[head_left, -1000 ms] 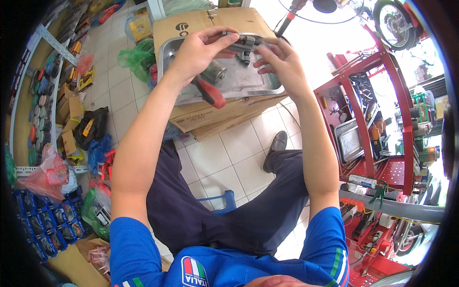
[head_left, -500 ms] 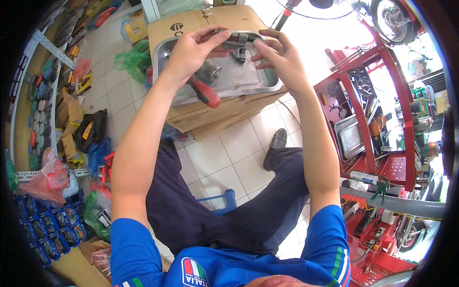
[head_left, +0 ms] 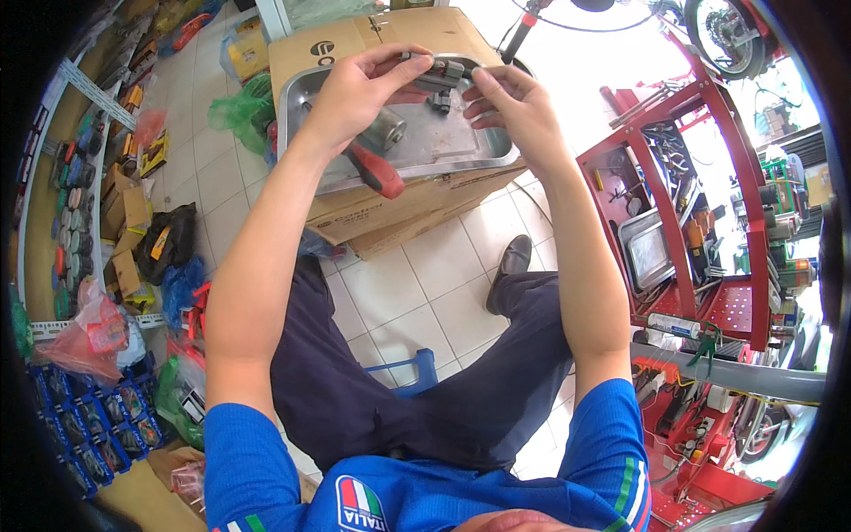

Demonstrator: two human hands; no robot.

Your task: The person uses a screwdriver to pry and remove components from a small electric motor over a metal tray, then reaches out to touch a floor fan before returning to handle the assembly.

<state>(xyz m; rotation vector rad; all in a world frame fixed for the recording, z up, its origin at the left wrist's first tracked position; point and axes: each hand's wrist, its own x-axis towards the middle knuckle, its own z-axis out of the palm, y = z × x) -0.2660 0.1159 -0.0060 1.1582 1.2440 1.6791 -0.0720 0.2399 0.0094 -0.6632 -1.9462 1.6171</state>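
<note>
Over a shallow metal tray (head_left: 474, 161), my left hand (head_left: 365, 84) grips a grey, stepped cylindrical metal part (head_left: 443, 74) between thumb and fingers. My right hand (head_left: 514, 102) pinches the dark right end of the same part with its thumb and forefinger. Below the part, a small dark fitting (head_left: 440, 104) lies in the tray. A silver metal cylinder (head_left: 387, 129) sits beside my left wrist. The red handle (head_left: 381, 170) of a tool juts over the tray's near rim; my left hand and wrist hide part of that tool.
Cardboard boxes (head_left: 381, 217) support the tray. A red metal tool rack (head_left: 753, 195) stands at the right. Shelves with packaged goods (head_left: 75, 204) line the left side, next to a green plastic bag (head_left: 239, 115). A blue stool (head_left: 417, 372) shows between my legs.
My right thumb and forefinger have closed in on the part's right end, moving slightly left and down. The left hand keeps its hold. The whole view has shifted slightly.
</note>
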